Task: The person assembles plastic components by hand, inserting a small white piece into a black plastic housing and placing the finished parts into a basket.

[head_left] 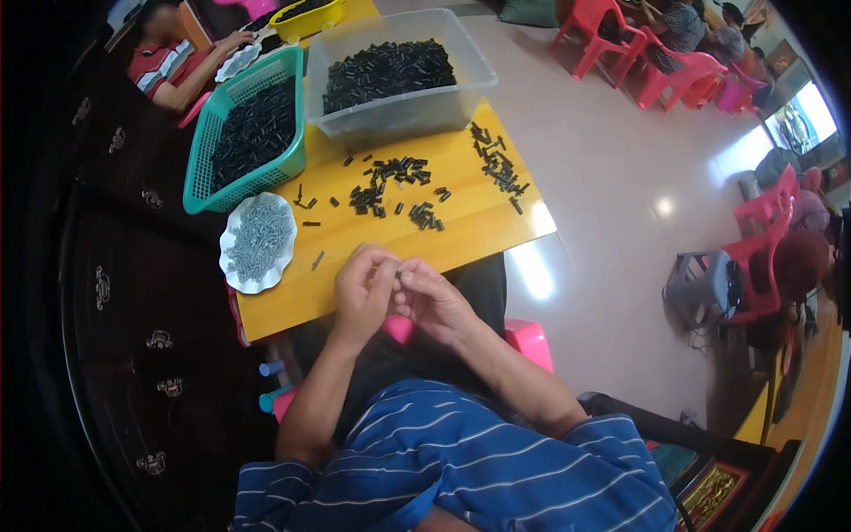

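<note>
My left hand (362, 293) and my right hand (434, 300) meet fingertip to fingertip just off the table's near edge. Both are closed in a pinch around a small dark piece (398, 274), mostly hidden by the fingers. Beyond them, loose short black cylindrical parts (390, 182) lie scattered on the yellow table (292, 315). A smaller group of black parts (498, 164) is near the table's right edge. To the left, a white scalloped plate (228, 239) holds many small silvery metal pieces (260, 239), probably screws or pins. One thin piece (317, 260) lies alone near my left hand.
A green basket (199, 168) and a translucent tub (390, 120), both full of black parts, stand at the far side. Another person (168, 66) sits at the far left near a yellow basket (306, 19). Dark drawers (133, 266) line the left; pink chairs (594, 40) stand right.
</note>
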Demonstrator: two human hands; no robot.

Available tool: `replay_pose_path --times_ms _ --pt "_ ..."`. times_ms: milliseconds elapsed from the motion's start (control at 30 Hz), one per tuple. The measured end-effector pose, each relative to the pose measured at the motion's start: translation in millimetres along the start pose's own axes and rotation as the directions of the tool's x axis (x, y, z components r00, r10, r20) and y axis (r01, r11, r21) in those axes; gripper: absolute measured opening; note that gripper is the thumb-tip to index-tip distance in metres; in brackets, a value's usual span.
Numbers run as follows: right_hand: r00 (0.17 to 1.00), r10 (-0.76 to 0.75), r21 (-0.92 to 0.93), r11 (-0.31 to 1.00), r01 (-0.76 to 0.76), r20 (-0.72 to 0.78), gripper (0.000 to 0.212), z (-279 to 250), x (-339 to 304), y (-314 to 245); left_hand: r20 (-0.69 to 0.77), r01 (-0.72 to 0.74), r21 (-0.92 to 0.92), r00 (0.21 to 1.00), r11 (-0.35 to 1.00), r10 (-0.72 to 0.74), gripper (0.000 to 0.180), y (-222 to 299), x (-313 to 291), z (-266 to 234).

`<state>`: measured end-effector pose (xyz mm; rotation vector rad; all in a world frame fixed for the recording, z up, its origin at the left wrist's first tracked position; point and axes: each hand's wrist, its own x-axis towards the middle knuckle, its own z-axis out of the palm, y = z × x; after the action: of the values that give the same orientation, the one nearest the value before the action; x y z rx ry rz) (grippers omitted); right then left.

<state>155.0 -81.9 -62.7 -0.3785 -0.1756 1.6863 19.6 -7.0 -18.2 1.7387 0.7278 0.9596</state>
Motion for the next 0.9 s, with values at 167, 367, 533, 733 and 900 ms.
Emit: replay_pose_path --times_ms 167,367,533,733,900 --pt "1.0 -0.015 -0.005 1.0 0.015 0.021 0.013 -5.0 3.3 3.7 -0.024 -0.118 0.156 0.992 0.981 0.124 0.01 3.9 1.7 2.9" --pt "0.999 -0.04 -0.058 0.998 0.04 0.0 0.011 -6.9 3.1 5.2 -0.04 -0.054 0.069 0.998 0.996 0.057 0.011 8.7 -4.4 3.3" --pt "0.993 -0.102 -0.281 0.956 0.081 -0.063 0.012 3.7 0.2 6.7 -0.083 0.029 -0.013 0.996 0.999 -0.03 0.011 0.5 -6.9 -7.7" --pt "0.978 -0.174 -0.429 0.897 0.108 -0.119 0.023 3.5 -0.2 13.0 -0.072 -0.02 0.039 0.997 0.999 0.022 0.009 9.5 -3.8 -10.4" --pt "0.982 -0.147 -0.406 0.909 0.088 -0.117 0.027 8.2 -3.0 8.1 -0.096 -0.078 0.063 0.992 0.995 0.084 0.006 8.3 -1.4 -6.7"
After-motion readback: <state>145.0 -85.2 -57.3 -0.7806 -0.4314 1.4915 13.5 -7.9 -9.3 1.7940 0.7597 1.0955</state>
